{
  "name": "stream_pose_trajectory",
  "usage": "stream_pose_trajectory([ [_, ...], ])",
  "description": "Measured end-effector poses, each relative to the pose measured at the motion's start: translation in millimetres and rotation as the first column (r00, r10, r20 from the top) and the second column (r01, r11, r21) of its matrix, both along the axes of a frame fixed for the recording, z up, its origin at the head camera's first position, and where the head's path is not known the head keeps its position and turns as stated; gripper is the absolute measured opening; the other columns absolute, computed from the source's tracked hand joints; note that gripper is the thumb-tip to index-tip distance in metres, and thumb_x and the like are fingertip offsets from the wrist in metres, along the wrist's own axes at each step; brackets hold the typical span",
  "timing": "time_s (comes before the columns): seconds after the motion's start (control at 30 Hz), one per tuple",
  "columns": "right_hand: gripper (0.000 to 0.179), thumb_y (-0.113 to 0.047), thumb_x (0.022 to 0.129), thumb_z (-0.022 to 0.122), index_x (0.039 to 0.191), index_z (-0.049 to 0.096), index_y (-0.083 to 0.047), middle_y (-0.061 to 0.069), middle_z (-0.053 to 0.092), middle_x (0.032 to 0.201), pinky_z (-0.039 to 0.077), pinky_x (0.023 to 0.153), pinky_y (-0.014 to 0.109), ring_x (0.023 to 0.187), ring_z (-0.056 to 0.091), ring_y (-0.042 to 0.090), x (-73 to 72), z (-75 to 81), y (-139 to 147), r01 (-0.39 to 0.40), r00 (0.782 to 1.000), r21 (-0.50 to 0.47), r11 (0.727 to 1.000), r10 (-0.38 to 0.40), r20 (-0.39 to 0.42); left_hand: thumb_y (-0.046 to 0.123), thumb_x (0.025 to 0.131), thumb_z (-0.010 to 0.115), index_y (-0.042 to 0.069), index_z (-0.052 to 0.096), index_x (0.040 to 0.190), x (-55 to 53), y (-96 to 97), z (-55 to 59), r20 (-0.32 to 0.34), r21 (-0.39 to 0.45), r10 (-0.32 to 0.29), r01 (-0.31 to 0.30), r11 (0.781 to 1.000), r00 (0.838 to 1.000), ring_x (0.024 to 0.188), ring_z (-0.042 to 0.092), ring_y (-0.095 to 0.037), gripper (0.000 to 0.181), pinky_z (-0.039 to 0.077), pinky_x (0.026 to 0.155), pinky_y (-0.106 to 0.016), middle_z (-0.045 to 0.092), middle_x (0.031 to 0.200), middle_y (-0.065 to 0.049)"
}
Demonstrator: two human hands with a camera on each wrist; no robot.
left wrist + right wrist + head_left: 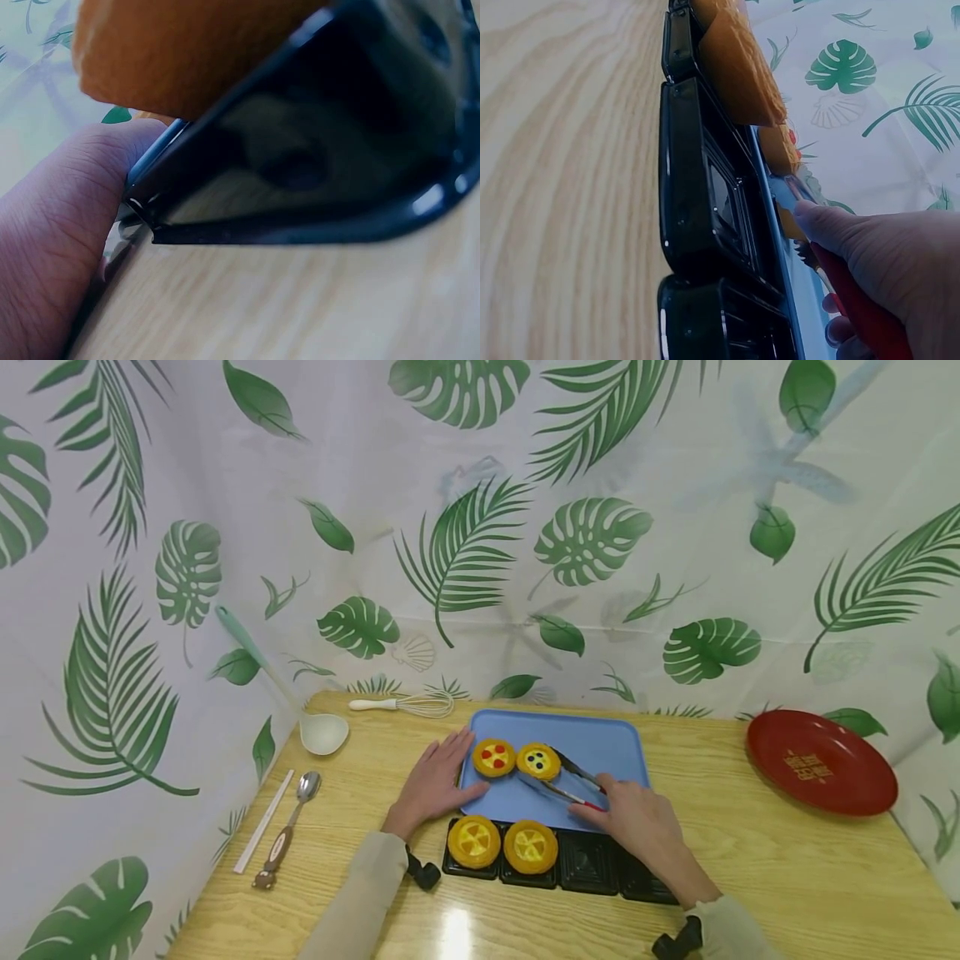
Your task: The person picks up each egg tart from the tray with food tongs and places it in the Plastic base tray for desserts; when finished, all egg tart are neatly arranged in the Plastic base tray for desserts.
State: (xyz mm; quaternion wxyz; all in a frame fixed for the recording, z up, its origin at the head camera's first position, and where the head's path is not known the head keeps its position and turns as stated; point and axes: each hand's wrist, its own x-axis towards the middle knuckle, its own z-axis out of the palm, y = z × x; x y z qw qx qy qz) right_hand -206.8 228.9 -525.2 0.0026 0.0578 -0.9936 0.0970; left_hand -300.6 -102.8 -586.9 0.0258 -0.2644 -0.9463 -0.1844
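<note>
In the head view my right hand (645, 818) grips red-handled tongs (573, 793), whose two arms lie around a tart with dark blue dots (538, 762). Left of it, on the same blue tray (600, 739), sits a tart with red dots (493, 757). My left hand (435, 781) rests with straight fingers at the tray's left edge. Two tarts with yellow tops, one at the left (474, 842) and one beside it (531, 847), sit in the left compartments of a black plastic tray (588, 862) in front. The right wrist view shows the red tong handle (862, 307) in my right hand.
A red oval plate (821, 762) stands at the right. To the left lie a ladle (324, 734) leaning on the patterned curtain, a spoon with a bear-shaped end (288, 831) and a white stick (264, 821). A whisk (405, 703) lies behind the blue tray.
</note>
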Motion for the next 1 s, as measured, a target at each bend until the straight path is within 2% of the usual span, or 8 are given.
stream_pose_trajectory([
  [0.37,0.079,-0.071,0.089,0.067,0.132,0.068,-0.005,-0.001,0.054,0.065,0.032,0.040,0.029,0.049,0.047,0.016,4.5,7.6,4,-0.006,1.000,0.011,1.000,0.006,-0.014,0.074,0.096,0.050,0.013,0.021,0.168,0.5,0.1,1.2,-0.011,0.001,-0.008,0.008,1.000,1.000,0.160,0.021,-0.026,0.099,0.017,0.129,-0.048,0.021,0.174,-0.004],
  [0.6,0.079,-0.072,0.087,0.068,0.132,0.068,-0.007,-0.001,0.051,0.062,0.032,0.039,0.029,0.048,0.046,0.017,16.0,15.2,8,-0.001,1.000,0.004,1.000,0.001,-0.029,0.074,0.095,0.051,0.013,0.022,0.168,0.8,1.2,1.4,-0.009,0.006,-0.008,0.008,1.000,1.000,0.160,0.021,-0.025,0.099,0.016,0.129,-0.048,0.022,0.174,-0.004],
  [0.8,0.079,-0.073,0.086,0.069,0.130,0.070,-0.008,0.001,0.059,0.068,0.035,0.039,0.031,0.052,0.048,0.017,27.9,18.4,15,0.010,0.999,0.006,1.000,-0.010,-0.052,0.073,0.096,0.052,0.012,0.022,0.168,1.6,0.8,1.3,-0.010,0.020,-0.013,0.013,1.000,1.000,0.160,0.021,-0.026,0.099,0.017,0.129,-0.050,0.022,0.173,-0.005],
  [1.0,0.084,-0.076,0.085,0.066,0.134,0.067,-0.007,0.003,0.063,0.075,0.037,0.040,0.031,0.055,0.050,0.017,40.7,23.3,22,0.030,0.999,0.001,1.000,-0.030,-0.029,0.075,0.095,0.050,0.015,0.019,0.169,0.6,0.0,0.4,0.000,-0.004,0.004,-0.004,1.000,1.000,0.161,0.018,-0.023,0.100,0.015,0.130,-0.047,0.019,0.174,-0.002],
])
